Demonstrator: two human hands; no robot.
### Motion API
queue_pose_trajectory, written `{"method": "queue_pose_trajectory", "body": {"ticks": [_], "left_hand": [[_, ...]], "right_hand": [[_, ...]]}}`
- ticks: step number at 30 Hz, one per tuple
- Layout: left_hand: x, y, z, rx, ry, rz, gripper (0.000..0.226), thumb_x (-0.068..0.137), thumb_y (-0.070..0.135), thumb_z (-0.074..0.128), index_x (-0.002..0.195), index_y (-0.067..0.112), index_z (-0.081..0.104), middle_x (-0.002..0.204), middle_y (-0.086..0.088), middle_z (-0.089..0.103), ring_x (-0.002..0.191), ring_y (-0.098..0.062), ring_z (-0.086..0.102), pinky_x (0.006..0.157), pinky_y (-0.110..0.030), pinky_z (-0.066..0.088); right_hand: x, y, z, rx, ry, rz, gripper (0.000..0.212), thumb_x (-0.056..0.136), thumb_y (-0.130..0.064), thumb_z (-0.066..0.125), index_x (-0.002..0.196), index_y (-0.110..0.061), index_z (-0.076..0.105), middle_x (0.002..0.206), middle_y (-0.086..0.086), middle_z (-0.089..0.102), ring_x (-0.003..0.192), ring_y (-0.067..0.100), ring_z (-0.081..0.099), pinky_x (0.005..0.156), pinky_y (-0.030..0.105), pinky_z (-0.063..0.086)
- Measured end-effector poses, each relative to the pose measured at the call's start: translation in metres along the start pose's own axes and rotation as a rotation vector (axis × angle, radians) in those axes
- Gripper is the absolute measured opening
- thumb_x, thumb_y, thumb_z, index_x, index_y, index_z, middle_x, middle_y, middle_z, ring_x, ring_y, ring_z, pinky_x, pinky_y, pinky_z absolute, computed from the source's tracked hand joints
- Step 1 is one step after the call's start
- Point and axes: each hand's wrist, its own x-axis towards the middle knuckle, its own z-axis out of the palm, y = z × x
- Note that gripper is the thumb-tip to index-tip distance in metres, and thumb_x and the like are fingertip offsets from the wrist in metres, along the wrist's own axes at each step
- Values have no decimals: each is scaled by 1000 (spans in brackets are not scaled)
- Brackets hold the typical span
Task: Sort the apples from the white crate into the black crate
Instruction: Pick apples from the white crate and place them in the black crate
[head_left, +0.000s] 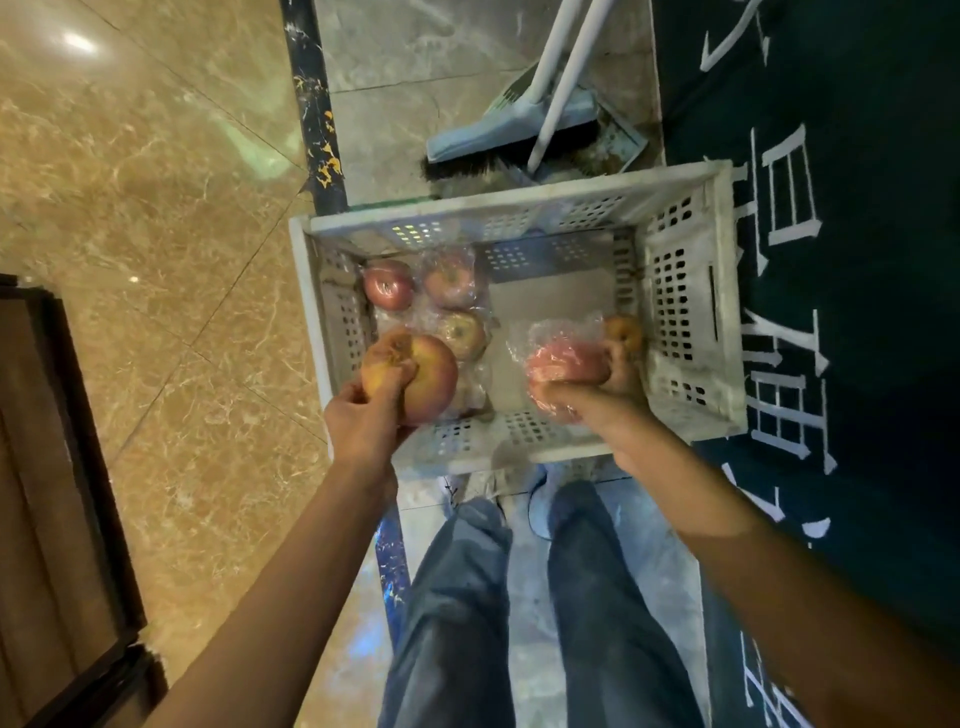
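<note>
The white crate (691, 312) stands on the floor before my feet. My left hand (363, 421) grips two apples at the crate's near left corner: a large red apple (431, 379) and a yellowish one (382, 358). My right hand (613, 384) holds a plastic-wrapped red apple (563, 358) and a small orange-brown apple (623, 332) over the crate's right side. Three wrapped apples (447, 283) lie at the crate's back left. No black crate is in view.
A blue broom and dustpan (519, 130) with white handles lean behind the crate. A dark mat with white lettering (831, 260) covers the floor on the right. Tan marble floor (156, 234) lies to the left, with a dark wooden frame (67, 493) at far left.
</note>
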Motion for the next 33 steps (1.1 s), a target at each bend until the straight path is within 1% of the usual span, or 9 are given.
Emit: {"method": "queue_pose_trajectory", "body": {"ticks": [4,7,10,12,15,19,24,28,33], "left_hand": [[59,-27,25,-51,62,-35,20,81,19,70,88,11,54,85,-6,60,74,-16,61,63,-29,55],[105,-54,43,-121,89,-55,32,82,21,69,105,6,53,91,-7,60,73,-13,61,64,-30,56],[142,-82,54,-167,102,-82,47,82,26,68,123,7,52,105,-7,60,79,-11,61,60,-23,55],[159,-99,58,-180,130,-80,48,82,25,68,124,8,52,103,-5,60,80,-11,61,68,-29,56],[175,-116,54,-190,141,-87,39,83,27,66,118,15,53,102,-1,60,85,-11,60,75,-30,55],[192,-130,42,-236,179,-88,25,83,30,64,103,20,54,100,-1,61,90,-12,61,58,-21,55],[198,-136,34,-240,222,-61,33,81,30,67,107,17,53,104,-2,60,102,-16,61,60,-24,54],[195,-139,37,-232,226,-59,23,80,28,69,89,18,50,98,-1,59,101,-17,62,66,-27,56],[191,-137,43,-204,144,-75,14,83,29,65,87,24,53,105,-2,60,104,-17,61,65,-23,56]], "right_hand": [[78,39,18,-293,-34,-4,75,61,-18,83,120,-31,38,115,-4,45,103,20,50,92,38,49],[132,69,37,-566,-50,-31,73,64,-23,83,123,-27,39,113,-2,47,100,23,50,81,30,46],[179,99,56,-766,-98,-103,76,60,-35,86,120,-21,41,118,8,54,105,30,54,85,37,50],[202,116,65,-847,-147,-158,82,57,-45,83,121,-18,40,118,13,56,106,33,55,87,41,50],[220,138,74,-928,-168,-219,90,57,-54,80,128,-17,37,125,17,52,112,35,52,93,42,46],[232,163,81,-1024,-165,-278,77,68,-39,78,130,-19,36,131,16,43,113,38,49,90,42,47],[237,180,87,-1057,-115,-234,76,69,-34,79,130,-21,36,133,16,41,115,39,50,92,42,47],[237,178,87,-1029,-149,-191,75,72,-26,78,133,-20,35,136,16,38,117,38,49,93,40,45],[231,165,79,-1103,-208,-195,93,65,-40,82,140,-24,30,145,13,28,133,36,29,102,43,39]]}}
